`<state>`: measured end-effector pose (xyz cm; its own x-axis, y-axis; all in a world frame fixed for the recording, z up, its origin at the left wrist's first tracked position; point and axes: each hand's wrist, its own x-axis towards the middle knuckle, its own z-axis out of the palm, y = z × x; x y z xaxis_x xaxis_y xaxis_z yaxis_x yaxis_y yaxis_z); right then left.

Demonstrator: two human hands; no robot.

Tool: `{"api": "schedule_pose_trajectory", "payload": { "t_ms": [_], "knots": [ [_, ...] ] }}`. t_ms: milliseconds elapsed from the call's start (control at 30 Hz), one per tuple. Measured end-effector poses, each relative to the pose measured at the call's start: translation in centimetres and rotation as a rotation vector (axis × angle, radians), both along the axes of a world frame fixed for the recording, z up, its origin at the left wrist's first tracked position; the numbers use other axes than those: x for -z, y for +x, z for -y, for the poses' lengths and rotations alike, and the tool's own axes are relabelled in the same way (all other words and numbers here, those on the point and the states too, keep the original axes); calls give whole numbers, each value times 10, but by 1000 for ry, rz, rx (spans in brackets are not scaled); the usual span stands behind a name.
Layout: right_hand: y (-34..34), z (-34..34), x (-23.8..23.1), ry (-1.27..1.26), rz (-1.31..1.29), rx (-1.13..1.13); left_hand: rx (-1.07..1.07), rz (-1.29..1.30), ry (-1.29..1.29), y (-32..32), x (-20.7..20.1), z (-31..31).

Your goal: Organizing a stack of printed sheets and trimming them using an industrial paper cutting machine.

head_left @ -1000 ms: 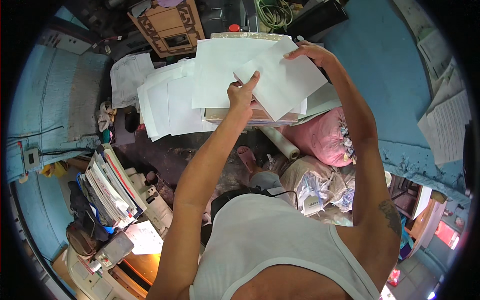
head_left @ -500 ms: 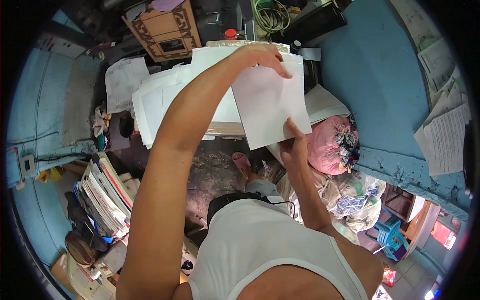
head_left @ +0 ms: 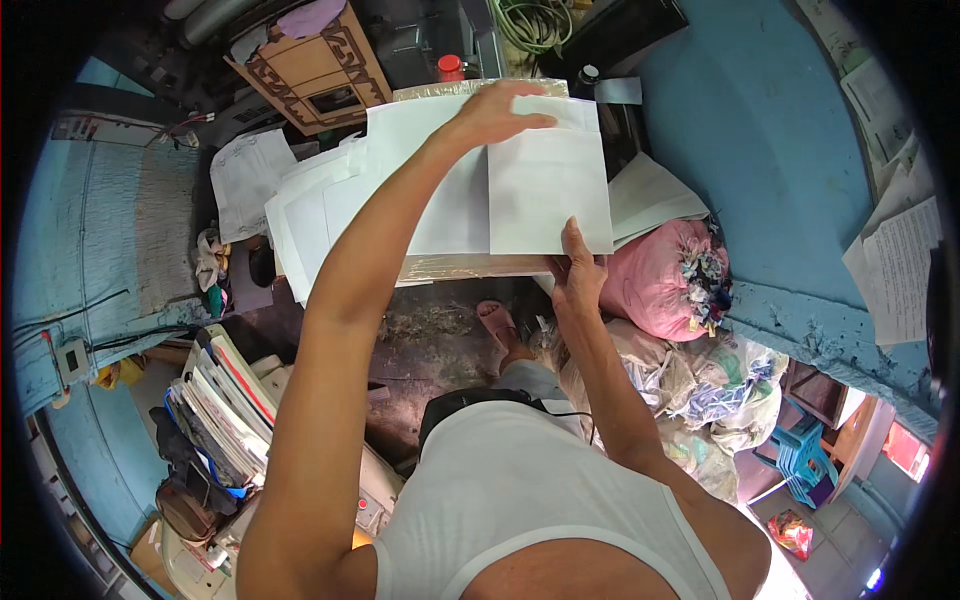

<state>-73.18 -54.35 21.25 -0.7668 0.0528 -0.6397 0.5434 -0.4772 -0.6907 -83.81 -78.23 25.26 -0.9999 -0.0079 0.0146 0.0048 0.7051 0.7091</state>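
At upper centre, white paper (head_left: 550, 195) lies over larger sheets (head_left: 440, 190); the right hand (head_left: 580, 278) grips its lower edge, the left hand (head_left: 492, 117) spreads near its top, contact unclear. A slack right thumb could let it skew.

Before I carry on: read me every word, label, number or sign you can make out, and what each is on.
Nothing here reads clearly enough to quote.
Sheet at far right: lines of writing, too small.
Crumpled sheet at left: faint marks, unreadable.
Red packet at lower right: coloured markings, too blurred.
White sheet at the right hand: no writing that I can make out.
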Motion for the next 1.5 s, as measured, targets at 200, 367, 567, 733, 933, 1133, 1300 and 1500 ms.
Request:
{"api": "schedule_pose_trajectory", "payload": {
  "t_ms": [200, 367, 567, 733, 933, 1133, 1300, 1500],
  "knots": [
    [-2, -15, 7, -36, -31, -84, -492, -31, 249, 184, -49, 7],
    [2, -18, 10, -1, -36, -128, -705, 144, 247, 356, -26, -15],
    [-21, -37, 14, -79, 21, -303, -837, 273, 141, 469, 30, -72],
    [36, -47, -9, -86, 180, -716, -1025, 484, 95, 560, 41, -149],
    [125, -17, 12, -143, 327, -1352, -1293, 461, 177, 615, 35, -227],
    [319, 66, -10, -171, -115, -1916, -2043, 2, 46, 743, -7, -322],
    [508, 59, -43, -257, -435, -2392, -2687, -332, -101, 937, 10, -413],
    [777, -7, -6, -289, -434, -2832, -3261, -511, -18, 1226, 53, -530]
  ]
}}
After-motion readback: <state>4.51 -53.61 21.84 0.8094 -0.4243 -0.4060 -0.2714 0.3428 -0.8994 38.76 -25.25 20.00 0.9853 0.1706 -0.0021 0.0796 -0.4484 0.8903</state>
